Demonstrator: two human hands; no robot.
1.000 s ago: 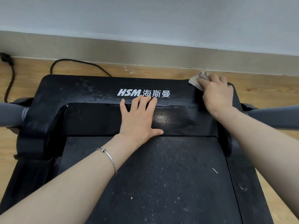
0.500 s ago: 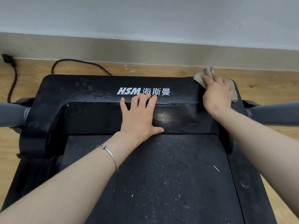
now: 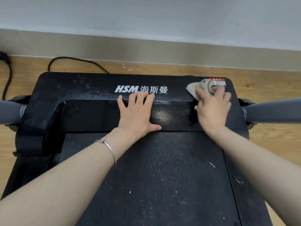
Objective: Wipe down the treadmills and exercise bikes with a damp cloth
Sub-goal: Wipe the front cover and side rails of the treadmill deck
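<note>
cloth point(image 3: 191, 89) under right grip point(image 3: 212, 110)

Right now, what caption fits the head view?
Right hand holds a beige cloth on the treadmill's front cover; left hand rests flat beside it.

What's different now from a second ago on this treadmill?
The right hand, gripping the cloth, slid back toward the person, uncovering a warning sticker. The left hand stayed flat on the treadmill hood; nothing was let go.

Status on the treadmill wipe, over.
Left hand flat on treadmill hood. Right hand holds cloth on hood's right corner, beside warning sticker. Belt dusty. Nothing blocking.
</note>
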